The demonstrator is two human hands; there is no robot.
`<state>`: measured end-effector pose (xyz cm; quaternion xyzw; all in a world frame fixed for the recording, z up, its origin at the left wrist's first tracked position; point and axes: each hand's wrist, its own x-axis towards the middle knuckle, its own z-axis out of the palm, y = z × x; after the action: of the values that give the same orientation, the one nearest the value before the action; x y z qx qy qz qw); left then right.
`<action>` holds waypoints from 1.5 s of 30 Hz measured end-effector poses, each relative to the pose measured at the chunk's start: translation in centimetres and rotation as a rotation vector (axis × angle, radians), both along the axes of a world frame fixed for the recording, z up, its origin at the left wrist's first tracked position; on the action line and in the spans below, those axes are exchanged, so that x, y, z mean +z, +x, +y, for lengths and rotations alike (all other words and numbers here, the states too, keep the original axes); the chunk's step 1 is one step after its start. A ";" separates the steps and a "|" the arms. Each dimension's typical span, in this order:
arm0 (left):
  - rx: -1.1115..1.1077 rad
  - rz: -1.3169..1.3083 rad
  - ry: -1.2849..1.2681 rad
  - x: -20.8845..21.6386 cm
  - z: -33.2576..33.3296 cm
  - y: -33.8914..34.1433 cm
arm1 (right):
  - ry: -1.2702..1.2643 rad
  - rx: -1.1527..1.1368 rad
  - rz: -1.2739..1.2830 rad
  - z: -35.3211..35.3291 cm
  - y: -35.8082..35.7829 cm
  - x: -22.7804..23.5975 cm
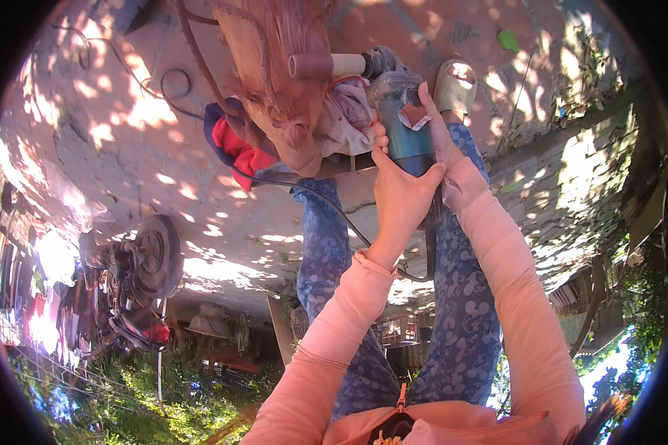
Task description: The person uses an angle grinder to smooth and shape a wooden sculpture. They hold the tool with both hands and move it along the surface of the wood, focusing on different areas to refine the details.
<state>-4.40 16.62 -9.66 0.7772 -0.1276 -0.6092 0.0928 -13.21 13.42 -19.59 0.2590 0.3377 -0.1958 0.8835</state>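
Observation:
A corded power grinder with a teal body and dark rear grip is between my two hands. My left hand is closed around its lower part, thumb across the dark grip. My right hand wraps its right side, with fingers stretched up along the body. From the tool's head a brown and cream sanding roll points left, over a reddish carved piece of wood. Whether the roll touches the wood, I cannot tell. A greyish-pink cloth lies against the wood beside the tool.
Red and navy cloth lies left of the wood. A black cord loops below it toward the tool. A parked motorbike's wheel is at the left. My sandalled foot rests on the paving, right of the tool.

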 end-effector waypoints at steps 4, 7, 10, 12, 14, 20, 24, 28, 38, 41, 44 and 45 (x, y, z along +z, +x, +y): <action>0.007 0.030 -0.068 -0.3 -1.6 0.6 | -0.040 -0.022 0.017 -1.8 0.0 -0.3; -0.042 0.097 -0.027 -0.5 -3.8 2.4 | -0.012 -0.066 0.034 -3.3 1.0 0.2; -0.111 0.014 -0.036 -0.1 -3.3 2.5 | 0.022 -0.078 0.054 -2.6 1.4 0.2; -0.061 0.030 -0.035 0.7 -1.5 2.3 | 0.010 -0.045 0.038 -0.9 1.4 0.7; -0.020 0.068 -0.028 1.2 -0.5 2.6 | 0.029 -0.043 -0.010 0.0 1.7 1.7; -0.230 0.045 0.029 0.8 -4.1 5.0 | 0.050 -0.220 0.010 -1.5 3.5 0.7; -0.254 0.034 0.041 1.1 -2.1 5.2 | 0.112 -0.251 -0.053 0.9 4.0 0.9; -0.238 0.039 0.013 1.4 -1.6 5.3 | 0.091 -0.226 -0.025 1.1 3.9 1.3; -0.296 0.050 0.051 2.4 -1.5 6.4 | 0.126 -0.281 -0.056 2.5 4.9 2.1; -0.303 0.074 0.043 2.1 -2.6 6.7 | 0.113 -0.303 -0.047 1.5 5.0 1.8; -0.355 0.063 0.047 1.6 -3.9 7.6 | 0.150 -0.401 -0.078 0.1 5.9 1.6; -0.365 0.062 0.050 1.6 -4.1 7.8 | 0.138 -0.379 -0.070 0.2 5.8 1.6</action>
<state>3.37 12.52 -8.11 0.7240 -0.2482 -0.6426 -0.0350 -7.37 13.66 -18.02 0.3845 0.2647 -0.3257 0.8222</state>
